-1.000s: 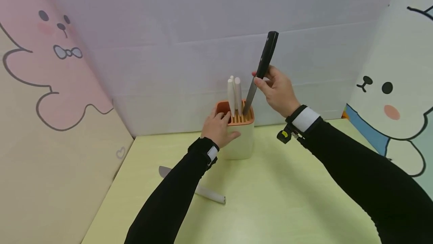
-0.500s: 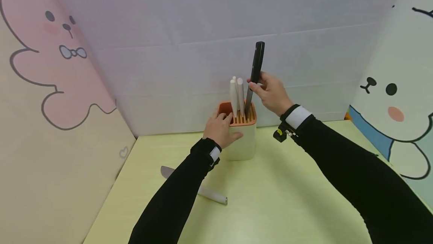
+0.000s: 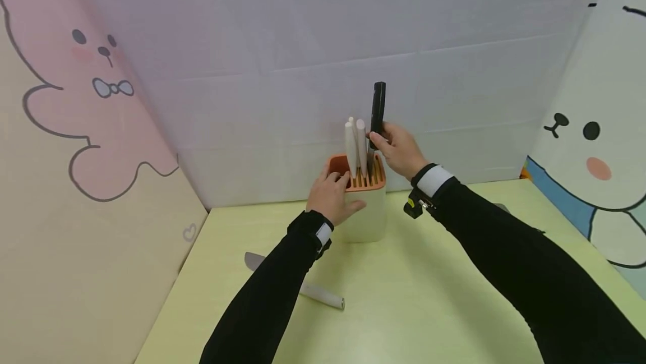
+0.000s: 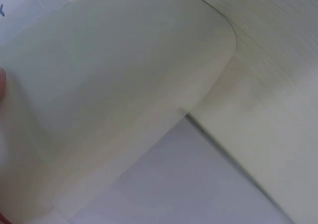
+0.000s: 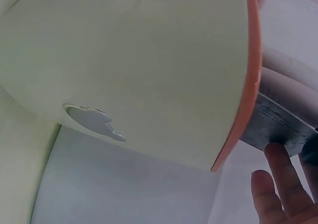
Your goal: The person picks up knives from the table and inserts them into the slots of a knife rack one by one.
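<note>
A cream knife block point(image 3: 365, 221) with an orange slotted top stands near the back wall. My left hand point(image 3: 330, 198) grips its left side, fingers bent over the rim and thumb along the front. My right hand point(image 3: 401, 150) pinches a black-handled knife point(image 3: 378, 103) low on the handle, handle up. The blade runs down into a slot at the block's right; its lower part is hidden. In the right wrist view, the grey blade point(image 5: 271, 122) shows beyond the orange rim, with fingertips against it. Several white-handled knives point(image 3: 361, 139) stand upright beside it.
A knife with a white handle point(image 3: 323, 295) lies on the yellow-green table point(image 3: 404, 308), partly under my left sleeve. Behind my right sleeve shows the tip of a grey object point(image 3: 502, 207). A pale wall point(image 3: 282, 128) closes the back.
My right hand has moved down and left with the black-handled knife, which now stands straighter and sinks deeper into the slot. My left hand keeps its place on the block.
</note>
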`<state>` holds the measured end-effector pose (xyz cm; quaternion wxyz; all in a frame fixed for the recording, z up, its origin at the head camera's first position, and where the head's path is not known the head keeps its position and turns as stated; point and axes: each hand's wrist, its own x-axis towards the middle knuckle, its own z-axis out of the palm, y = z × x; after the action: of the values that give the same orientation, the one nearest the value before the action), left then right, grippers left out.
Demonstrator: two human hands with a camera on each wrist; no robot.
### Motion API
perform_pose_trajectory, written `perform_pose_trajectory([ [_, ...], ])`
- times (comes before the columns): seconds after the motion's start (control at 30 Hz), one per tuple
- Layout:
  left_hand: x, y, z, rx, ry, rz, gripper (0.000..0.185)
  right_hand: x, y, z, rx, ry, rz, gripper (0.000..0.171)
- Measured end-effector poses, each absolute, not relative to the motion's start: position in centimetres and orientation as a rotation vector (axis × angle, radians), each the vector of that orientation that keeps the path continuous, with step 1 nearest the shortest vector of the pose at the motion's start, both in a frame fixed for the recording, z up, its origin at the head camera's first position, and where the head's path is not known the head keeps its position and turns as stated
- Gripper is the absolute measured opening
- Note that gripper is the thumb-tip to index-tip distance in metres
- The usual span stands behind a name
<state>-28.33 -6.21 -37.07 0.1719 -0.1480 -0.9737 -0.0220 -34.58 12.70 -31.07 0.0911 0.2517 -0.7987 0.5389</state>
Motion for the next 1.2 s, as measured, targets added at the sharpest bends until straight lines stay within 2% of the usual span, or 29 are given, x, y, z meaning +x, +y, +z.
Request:
perform_pose_trajectory([
  [1.2, -28.4, -6.4, -37.5, -0.448, -2.717, -0.105, 0.083, -34.9, 12.0, -33.6, 0.761, -2.638, 1.321, 0.038],
])
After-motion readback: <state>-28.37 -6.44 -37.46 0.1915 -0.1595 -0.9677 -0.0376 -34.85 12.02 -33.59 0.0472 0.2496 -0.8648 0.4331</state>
